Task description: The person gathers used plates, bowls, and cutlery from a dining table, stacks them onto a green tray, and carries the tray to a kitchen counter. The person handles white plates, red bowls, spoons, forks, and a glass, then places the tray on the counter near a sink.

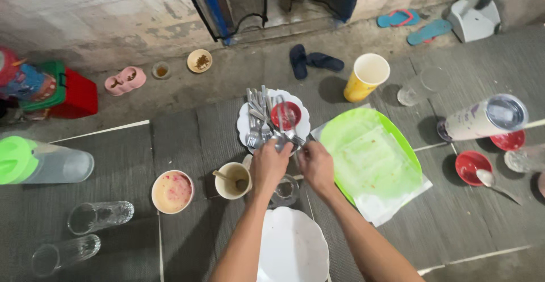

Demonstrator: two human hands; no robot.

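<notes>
My left hand [269, 165] and my right hand [315, 165] meet at the near edge of a white plate [245, 124]. That plate carries a pile of metal forks and spoons [259, 120] and a small red bowl [286, 114]. Both hands close around the handles of some of the cutlery [284, 140]. Below my hands stand a clear glass [285, 190] and a beige cup [234, 181] with a spoon in it. A larger white plate [292, 247] lies between my forearms.
A green tray [370, 154] on white paper lies right of my hands. A yellow cup [366, 76], clear glasses [421, 87], a tumbler [482, 118], red bowls [472, 165], a bowl of pinkish leftovers [172, 191], a green-lidded jug [42, 163] and sandals [315, 60] lie around.
</notes>
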